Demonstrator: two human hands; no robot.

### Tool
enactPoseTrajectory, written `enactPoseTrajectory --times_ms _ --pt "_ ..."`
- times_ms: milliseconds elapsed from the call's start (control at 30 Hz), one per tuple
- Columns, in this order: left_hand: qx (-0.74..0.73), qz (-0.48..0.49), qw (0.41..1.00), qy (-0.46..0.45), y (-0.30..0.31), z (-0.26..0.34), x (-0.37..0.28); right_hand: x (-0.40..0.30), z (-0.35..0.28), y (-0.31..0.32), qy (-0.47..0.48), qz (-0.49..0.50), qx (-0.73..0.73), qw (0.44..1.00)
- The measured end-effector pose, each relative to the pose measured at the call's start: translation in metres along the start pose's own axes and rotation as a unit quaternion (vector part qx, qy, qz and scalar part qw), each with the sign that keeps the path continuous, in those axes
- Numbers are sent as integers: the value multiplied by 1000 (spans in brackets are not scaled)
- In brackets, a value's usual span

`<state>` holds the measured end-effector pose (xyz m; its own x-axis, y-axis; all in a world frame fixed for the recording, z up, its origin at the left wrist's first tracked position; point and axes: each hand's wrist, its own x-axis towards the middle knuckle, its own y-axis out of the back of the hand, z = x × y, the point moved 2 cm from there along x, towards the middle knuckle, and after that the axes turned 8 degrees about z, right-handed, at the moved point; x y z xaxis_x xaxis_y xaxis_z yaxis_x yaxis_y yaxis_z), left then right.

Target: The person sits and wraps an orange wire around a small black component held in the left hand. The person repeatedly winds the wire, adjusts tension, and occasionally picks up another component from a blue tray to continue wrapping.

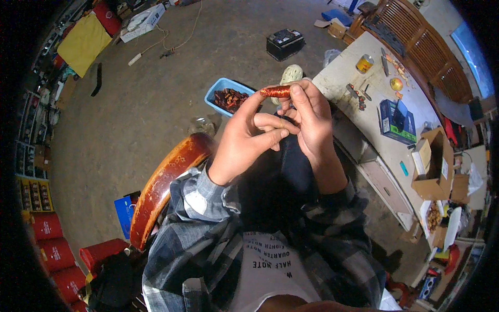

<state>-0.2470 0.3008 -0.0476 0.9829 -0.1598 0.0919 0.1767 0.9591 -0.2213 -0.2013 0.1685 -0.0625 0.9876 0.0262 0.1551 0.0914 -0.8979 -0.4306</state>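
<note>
My left hand and my right hand meet in front of me. Between them is a shiny, wrinkled dried red chili pepper. The right thumb and fingers pinch its right end, while the left index fingertip presses against its left end. Lower down, the left thumb and another finger come together near the right fingers; whether something thin lies between them is hard to see. Just beyond the left hand, a light blue plastic basin on the floor contains dark red dried chilies, partly covered by that hand.
A pale perforated shoe and a black car battery are ahead. To the right, a table carries a can, a knife, a round fruit and a cardboard box. A curved wooden armrest stands left.
</note>
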Motion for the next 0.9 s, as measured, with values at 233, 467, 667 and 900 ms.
enactPoseTrajectory --times_ms 233,467,667,900 --pt "-36 8 999 -3 2 -2 1 -2 10 2 -16 -19 7 1000" --pt "-80 -25 995 55 3 6 -3 -3 17 -2 -3 12 35 999" --pt "-34 -1 999 14 0 4 -3 -3 19 -3 12 18 40 999" --pt "-34 42 998 -13 1 2 -6 -3 18 -5 6 17 110 994"
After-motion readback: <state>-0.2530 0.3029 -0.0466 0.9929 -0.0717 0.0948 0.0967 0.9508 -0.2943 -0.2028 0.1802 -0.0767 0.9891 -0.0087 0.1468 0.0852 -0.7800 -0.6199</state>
